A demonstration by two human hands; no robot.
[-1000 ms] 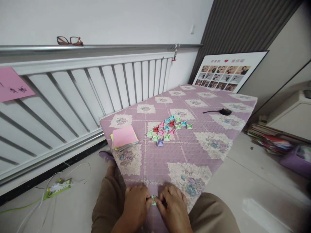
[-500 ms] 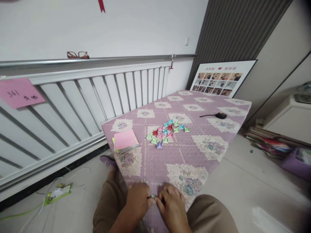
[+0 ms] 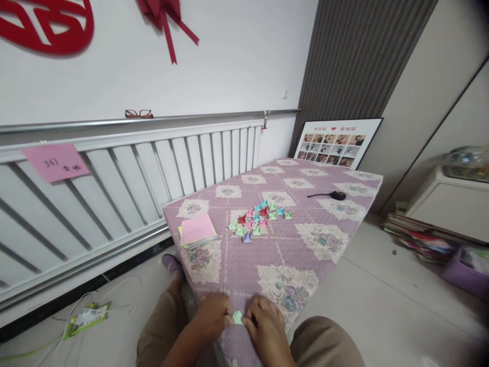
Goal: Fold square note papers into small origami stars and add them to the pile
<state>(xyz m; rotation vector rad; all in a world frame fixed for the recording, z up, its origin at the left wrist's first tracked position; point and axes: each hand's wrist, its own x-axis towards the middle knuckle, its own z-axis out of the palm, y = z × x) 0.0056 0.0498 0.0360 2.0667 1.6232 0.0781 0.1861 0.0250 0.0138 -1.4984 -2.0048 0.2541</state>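
Note:
Between my two hands, at the near end of the table, is a small piece of folded light green paper (image 3: 237, 317). My left hand (image 3: 214, 313) pinches its left edge, with the fingers curled in. On the right edge, the thumb and bent fingers of my right hand (image 3: 264, 320) grip the same paper. Farther up the cloth sits a cluster of several small folded paper pieces (image 3: 256, 216) in green, blue, pink, red and purple. A stack of square coloured paper (image 3: 197, 230), pink on top, lies to their left.
A patterned purple tablecloth (image 3: 263, 255) covers the table. A black object with a strap (image 3: 337, 195) lies toward its far right. Along the left runs a white radiator (image 3: 198, 163); a power strip (image 3: 87, 320) with cables is on the floor.
The view has tilted upward, so more of the red wall decorations show. The green paper between my fingers now shows a wider, flatter face, and my hands are slightly farther apart.

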